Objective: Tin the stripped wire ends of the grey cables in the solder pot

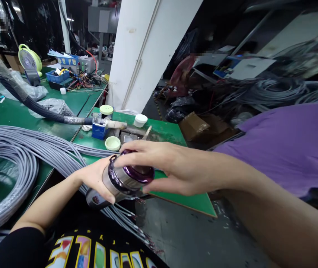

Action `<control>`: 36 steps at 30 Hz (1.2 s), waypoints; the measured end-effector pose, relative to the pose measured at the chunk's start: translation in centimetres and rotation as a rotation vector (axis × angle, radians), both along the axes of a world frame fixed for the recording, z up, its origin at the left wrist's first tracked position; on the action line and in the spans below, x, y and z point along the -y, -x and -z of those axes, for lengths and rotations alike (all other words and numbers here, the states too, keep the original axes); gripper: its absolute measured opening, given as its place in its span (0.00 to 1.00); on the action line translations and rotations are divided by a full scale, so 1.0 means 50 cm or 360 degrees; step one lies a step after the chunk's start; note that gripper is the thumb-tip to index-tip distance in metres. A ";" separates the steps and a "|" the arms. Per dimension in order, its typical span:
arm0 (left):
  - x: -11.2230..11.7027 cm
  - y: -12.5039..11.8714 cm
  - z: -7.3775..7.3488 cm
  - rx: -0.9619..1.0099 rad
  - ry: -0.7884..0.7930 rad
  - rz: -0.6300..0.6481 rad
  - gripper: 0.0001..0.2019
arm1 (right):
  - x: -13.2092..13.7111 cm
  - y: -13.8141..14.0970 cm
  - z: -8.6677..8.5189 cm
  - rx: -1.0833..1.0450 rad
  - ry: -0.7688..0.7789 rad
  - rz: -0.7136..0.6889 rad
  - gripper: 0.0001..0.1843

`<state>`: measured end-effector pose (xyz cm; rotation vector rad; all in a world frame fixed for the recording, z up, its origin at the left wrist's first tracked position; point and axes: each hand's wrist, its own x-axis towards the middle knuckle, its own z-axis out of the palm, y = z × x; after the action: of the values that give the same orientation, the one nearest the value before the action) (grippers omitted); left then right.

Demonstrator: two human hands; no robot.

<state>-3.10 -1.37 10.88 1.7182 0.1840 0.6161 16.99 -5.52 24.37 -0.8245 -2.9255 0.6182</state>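
A steel thermos flask [94, 199] lies tilted in front of my chest, its base toward the lower left. My left hand [99, 176] is wrapped round its body, thumb along the near side. Over the flask's top end, my right hand [175, 167] curves its fingers and thumb about the shiny purple lid [147, 177]. The lid sits at the flask's top; part of it is hidden by my right fingers. Just beyond the flask are a small pale green dish [112, 143] and a white round tub [140, 120] on the green table.
Grey cable coils [22, 167] spread across the left, with loose wire ends hanging by my lap. A flexible duct hose [36, 108] runs over the table [198, 204]. A white pillar [142, 44] rises behind. A person in a purple shirt [284, 145] is close on my right.
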 end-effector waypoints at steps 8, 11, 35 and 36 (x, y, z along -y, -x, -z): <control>0.000 0.004 0.009 -0.0053 0.0060 -0.0158 0.46 | -0.013 0.020 0.021 -0.0005 -0.0196 0.0304 0.28; 0.005 0.003 0.011 -0.0103 0.0088 -0.0121 0.43 | -0.015 0.030 0.029 0.0139 -0.0185 0.0334 0.26; 0.082 0.046 0.027 -0.0311 0.0207 -0.0121 0.48 | 0.002 -0.001 0.057 -0.0190 -0.0172 -0.0118 0.32; 0.093 0.049 0.031 -0.0351 0.0209 -0.0131 0.48 | 0.008 -0.002 0.066 -0.0209 -0.0174 -0.0146 0.32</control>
<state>-5.55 -6.01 9.31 1.6550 0.4436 0.4630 17.07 -5.90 21.08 -0.6172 -2.8604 0.4917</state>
